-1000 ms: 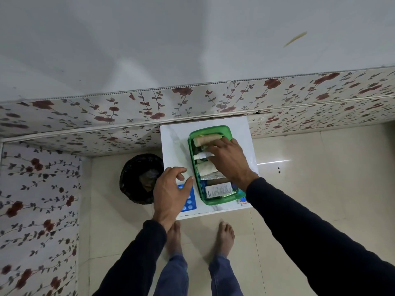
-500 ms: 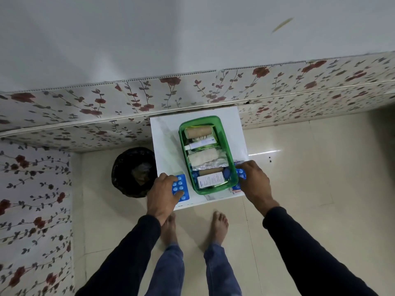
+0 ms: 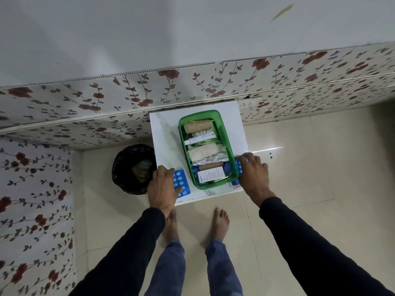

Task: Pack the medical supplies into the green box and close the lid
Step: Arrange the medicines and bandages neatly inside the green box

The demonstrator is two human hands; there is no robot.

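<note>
The green box (image 3: pixel 224 133) stands lidless on a small white table (image 3: pixel 164 135). Inside lie a brown bandage roll (image 3: pixel 198 126), a white tube (image 3: pixel 201 138), white gauze (image 3: pixel 203 151), foil, another brown roll and a white carton (image 3: pixel 211 175). Left of the box lies a blue blister strip (image 3: pixel 181 183); my left hand (image 3: pixel 163 188) rests on its left half, thumb on its near end. My right hand (image 3: pixel 253 175) grips another blue blister strip (image 3: pixel 241 166) against the box's right side. No lid is visible.
A black bin (image 3: pixel 133 167) stands on the floor left of the table. The table backs onto a flower-patterned wall (image 3: pixel 192 86). My bare feet (image 3: pixel 221 222) stand on beige tiles just before the table's front edge. A blue-red packet corner (image 3: pixel 235 184) shows under my right hand.
My right hand left the box and dropped to the blue strip at its right side. My left hand came down onto the left blue strip. In the last half second both hands barely moved.
</note>
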